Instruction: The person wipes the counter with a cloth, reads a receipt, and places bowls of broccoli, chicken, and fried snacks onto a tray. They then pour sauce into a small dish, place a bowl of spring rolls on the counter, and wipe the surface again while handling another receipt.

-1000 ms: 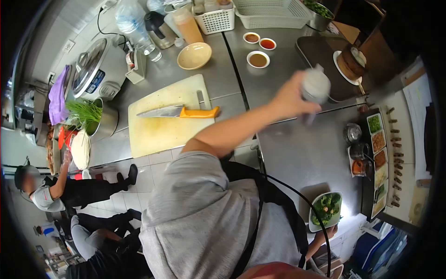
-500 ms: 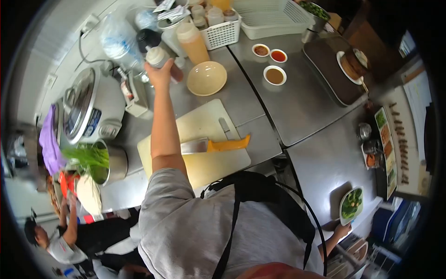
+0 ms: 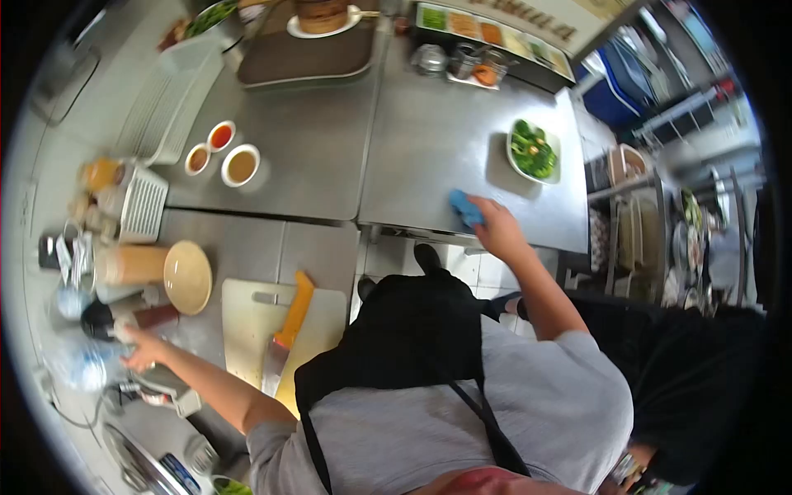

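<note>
My left hand (image 3: 147, 350) is closed around the white top of a squeeze bottle (image 3: 158, 318) with dark red contents, among the bottles at the left of the counter. Beside that bottle are a beige bowl (image 3: 188, 280) and a larger bottle of orange-tan sauce (image 3: 136, 266). At the front edge of the right steel table, my right hand (image 3: 497, 229) grips a blue cloth (image 3: 466, 208) resting on the surface. A white dish of broccoli (image 3: 535, 153) stands just beyond it, apart from the hand.
A yellow-handled knife (image 3: 295, 312) lies on the cutting board (image 3: 247, 330). Small sauce cups (image 3: 241, 167) and a brown tray (image 3: 309, 62) with a bamboo steamer (image 3: 323, 15) stand farther back. Topping containers (image 3: 491, 33) line the back right. A person in black (image 3: 693, 388) is close behind on the right.
My view has turned to the right. My right hand has left the broccoli dish and now holds the blue cloth at the table edge. My left hand stays at the squeeze bottle.
</note>
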A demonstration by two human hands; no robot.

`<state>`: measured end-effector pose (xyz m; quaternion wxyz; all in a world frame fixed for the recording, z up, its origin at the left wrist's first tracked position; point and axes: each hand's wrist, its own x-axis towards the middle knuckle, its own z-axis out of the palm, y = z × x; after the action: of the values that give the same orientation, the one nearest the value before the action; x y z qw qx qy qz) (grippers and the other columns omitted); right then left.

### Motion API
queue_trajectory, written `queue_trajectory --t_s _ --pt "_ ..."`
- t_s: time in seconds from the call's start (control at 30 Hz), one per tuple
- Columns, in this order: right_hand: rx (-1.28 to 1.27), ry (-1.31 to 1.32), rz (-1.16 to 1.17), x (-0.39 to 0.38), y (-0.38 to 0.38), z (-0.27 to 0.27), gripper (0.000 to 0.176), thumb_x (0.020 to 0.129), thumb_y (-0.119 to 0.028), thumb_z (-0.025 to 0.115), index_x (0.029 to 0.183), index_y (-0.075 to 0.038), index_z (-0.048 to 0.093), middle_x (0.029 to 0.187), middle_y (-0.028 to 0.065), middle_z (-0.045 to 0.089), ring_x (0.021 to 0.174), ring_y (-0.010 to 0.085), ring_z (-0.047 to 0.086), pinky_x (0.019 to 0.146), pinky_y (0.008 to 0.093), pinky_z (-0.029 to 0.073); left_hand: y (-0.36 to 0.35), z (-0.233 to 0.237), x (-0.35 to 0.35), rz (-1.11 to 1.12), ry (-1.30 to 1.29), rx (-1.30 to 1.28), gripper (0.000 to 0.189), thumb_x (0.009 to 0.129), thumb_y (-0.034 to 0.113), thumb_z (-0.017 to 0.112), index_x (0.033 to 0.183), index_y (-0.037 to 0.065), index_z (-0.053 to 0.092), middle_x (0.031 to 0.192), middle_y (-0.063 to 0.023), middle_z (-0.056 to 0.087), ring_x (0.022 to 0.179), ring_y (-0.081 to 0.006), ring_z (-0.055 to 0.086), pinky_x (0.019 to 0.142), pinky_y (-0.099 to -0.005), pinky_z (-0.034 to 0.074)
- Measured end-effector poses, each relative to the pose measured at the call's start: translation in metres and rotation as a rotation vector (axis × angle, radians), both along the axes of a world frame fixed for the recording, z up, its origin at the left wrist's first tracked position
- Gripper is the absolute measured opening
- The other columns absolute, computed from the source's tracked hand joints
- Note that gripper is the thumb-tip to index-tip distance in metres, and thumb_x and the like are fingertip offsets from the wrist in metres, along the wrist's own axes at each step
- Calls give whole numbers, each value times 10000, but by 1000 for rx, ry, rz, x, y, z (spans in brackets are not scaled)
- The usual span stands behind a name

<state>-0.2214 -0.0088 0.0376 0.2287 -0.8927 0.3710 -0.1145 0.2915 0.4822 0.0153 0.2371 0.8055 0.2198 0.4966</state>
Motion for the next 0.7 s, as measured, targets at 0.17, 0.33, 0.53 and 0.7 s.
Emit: queue_trajectory --t_s 0.17,0.33,0.53,0.7 --pt "-259 75 161 51 5 -30 441 653 -120 586 1083 -174 502 1077 60 488 951 274 460 762 374 407 -137 99 -95 -619 -179 -239 618 713 297 631 1148 -24 330 1001 -200 366 916 -271 411 757 -388 371" --pt "-336 -116 123 -14 -21 -53 351 617 -110 591 962 -174 570 1023 59 510 888 272 486 733 389 413 -220 94 -128 -1086 -136 -296 322 807 105 522 1082 -29 420 962 -121 485 861 -186 474 761 -288 390" --pt "-476 109 -381 -205 -123 -50 333 640 -97 571 970 -137 568 988 151 538 860 326 515 746 426 421 -355 48 -157 -1413 136 -296 210 831 91 488 1013 -14 481 981 -90 517 875 -148 498 785 -261 413" --pt "-560 -55 -789 -287 -239 -51 217 735 -124 531 938 -65 576 878 125 575 786 305 540 696 384 426 -530 52 -288 -1844 739 -218 233 835 164 495 1029 41 535 949 -63 560 809 -125 536 715 -244 437"
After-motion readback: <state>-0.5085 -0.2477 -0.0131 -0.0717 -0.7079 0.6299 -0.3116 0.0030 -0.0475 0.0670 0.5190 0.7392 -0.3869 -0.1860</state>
